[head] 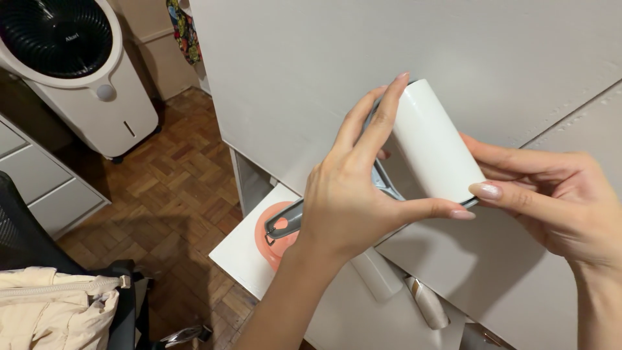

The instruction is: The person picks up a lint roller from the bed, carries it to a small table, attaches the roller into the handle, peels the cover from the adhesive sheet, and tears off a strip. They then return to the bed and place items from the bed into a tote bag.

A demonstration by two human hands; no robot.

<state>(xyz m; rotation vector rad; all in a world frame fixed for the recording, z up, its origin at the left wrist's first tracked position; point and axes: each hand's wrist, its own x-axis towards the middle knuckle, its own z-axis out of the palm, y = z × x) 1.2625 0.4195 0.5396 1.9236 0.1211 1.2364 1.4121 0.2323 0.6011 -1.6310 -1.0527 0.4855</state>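
- A white lint roller (433, 144) sits tilted in mid-air above the grey tabletop (505, 65), its upper end leaning away from me and its lower end toward my right hand.
- My left hand (353, 201) wraps the roller from the left side: the fingers (382, 120) lie along the near edge of the white cylinder up to its top, and the thumb (434, 209) runs under the lower end. The hand is closed around it, not flat or spread.
- My right hand (551, 194) comes in from the right, thumb tip (486, 190) pressed to the bottom rim of the roller, the other fingers curled behind it and touching its side. Both hands have hold of the same roller.
- The roller's grey handle (288, 223) slants down and left from behind my left palm, its loop end showing past the wrist.
- Just below that loop, a coral-pink round object (271, 249) rests on a white shelf (243, 256) set lower than the tabletop.
- Under my left forearm, a white tube (379, 275) and a beige-and-white cylinder (429, 303) lie on the lower surface; what they are I cannot tell.
- Farther left, parquet floor (168, 194) and a white fan unit (78, 71) with a dark round grille stand well apart from the hands.
- In the bottom left corner, a cream padded jacket (55, 311) lies over a dark chair (26, 240).
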